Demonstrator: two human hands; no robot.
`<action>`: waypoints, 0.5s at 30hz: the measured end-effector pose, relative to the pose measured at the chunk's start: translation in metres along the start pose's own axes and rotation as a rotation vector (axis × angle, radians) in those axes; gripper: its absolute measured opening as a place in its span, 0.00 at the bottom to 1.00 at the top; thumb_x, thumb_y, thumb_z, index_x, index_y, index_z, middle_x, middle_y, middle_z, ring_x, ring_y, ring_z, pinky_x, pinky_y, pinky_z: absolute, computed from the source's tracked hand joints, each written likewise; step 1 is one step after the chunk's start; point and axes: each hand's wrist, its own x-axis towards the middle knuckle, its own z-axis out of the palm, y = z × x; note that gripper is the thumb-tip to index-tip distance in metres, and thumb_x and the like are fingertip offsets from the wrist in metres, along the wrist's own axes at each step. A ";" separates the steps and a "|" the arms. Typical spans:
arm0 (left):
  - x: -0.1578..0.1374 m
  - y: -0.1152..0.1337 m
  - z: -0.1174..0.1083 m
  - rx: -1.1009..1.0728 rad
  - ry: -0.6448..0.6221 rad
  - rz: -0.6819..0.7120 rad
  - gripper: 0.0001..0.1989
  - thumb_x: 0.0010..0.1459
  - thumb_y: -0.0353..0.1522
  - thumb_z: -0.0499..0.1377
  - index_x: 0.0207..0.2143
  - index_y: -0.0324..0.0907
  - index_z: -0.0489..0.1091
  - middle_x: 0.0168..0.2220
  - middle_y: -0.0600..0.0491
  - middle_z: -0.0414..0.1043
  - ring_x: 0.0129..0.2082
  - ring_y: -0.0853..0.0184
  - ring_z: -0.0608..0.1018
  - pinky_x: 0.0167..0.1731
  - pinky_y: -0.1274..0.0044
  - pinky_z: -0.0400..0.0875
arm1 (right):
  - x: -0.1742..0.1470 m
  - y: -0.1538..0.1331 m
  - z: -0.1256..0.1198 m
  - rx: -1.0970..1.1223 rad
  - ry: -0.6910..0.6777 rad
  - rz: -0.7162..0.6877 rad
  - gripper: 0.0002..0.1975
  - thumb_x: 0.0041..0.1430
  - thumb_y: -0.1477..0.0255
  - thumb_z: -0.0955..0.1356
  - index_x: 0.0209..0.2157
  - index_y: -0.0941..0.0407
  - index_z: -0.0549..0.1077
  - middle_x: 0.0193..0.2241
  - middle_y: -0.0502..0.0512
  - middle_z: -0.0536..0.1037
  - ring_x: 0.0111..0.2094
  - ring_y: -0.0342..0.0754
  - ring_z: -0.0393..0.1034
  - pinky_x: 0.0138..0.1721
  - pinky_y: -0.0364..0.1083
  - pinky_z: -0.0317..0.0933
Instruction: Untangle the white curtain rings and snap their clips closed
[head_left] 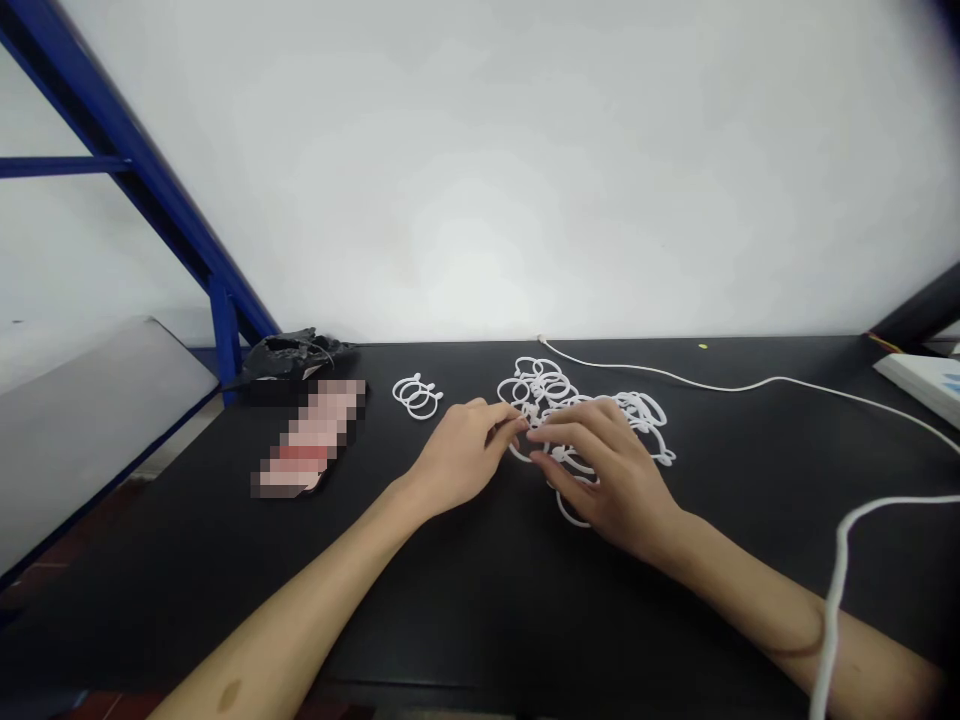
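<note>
While our right hand (626, 480) hides part of the ring pile (551, 388) at the middle of the surface (450, 590), we cannot count what lies beneath. Its thumb and fingers stand slightly apart. Our left hand (459, 460) pinches narrowly at the pile's left edge; we cannot tell whether it grips a ring. Farther left, loose rings (418, 403) lie near a pixelated object (319, 430).

The head-worn view looks forward and down from the near side of the flat black desk (435, 620), close behind the person's bare left hand (466, 452) and bare right hand (619, 478), facing the plain white wall (480, 180) beyond the far edge.
</note>
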 end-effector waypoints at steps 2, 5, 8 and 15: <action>0.000 -0.002 0.001 0.037 0.000 0.069 0.15 0.68 0.34 0.49 0.33 0.44 0.73 0.29 0.55 0.75 0.33 0.66 0.72 0.34 0.74 0.64 | 0.001 0.000 -0.003 -0.002 0.035 0.076 0.11 0.64 0.72 0.65 0.48 0.51 0.70 0.40 0.58 0.73 0.42 0.52 0.69 0.42 0.53 0.66; -0.001 -0.006 0.004 0.137 -0.010 0.184 0.12 0.68 0.33 0.51 0.36 0.43 0.74 0.31 0.56 0.76 0.33 0.66 0.71 0.37 0.73 0.63 | 0.001 0.002 -0.006 0.127 -0.086 0.151 0.11 0.66 0.72 0.63 0.48 0.51 0.70 0.39 0.57 0.74 0.39 0.49 0.71 0.39 0.49 0.68; -0.001 -0.009 0.006 0.194 -0.020 0.225 0.11 0.67 0.32 0.52 0.36 0.43 0.73 0.31 0.56 0.76 0.33 0.66 0.71 0.37 0.73 0.62 | 0.000 0.003 -0.008 0.277 -0.199 0.218 0.09 0.67 0.71 0.62 0.45 0.52 0.71 0.35 0.53 0.76 0.35 0.46 0.72 0.36 0.46 0.68; -0.002 -0.004 0.002 0.109 0.027 0.175 0.08 0.67 0.34 0.53 0.45 0.45 0.70 0.36 0.56 0.77 0.38 0.65 0.72 0.42 0.71 0.65 | 0.001 0.004 -0.007 0.275 -0.163 0.299 0.08 0.67 0.68 0.63 0.43 0.52 0.72 0.36 0.52 0.78 0.35 0.47 0.74 0.36 0.45 0.68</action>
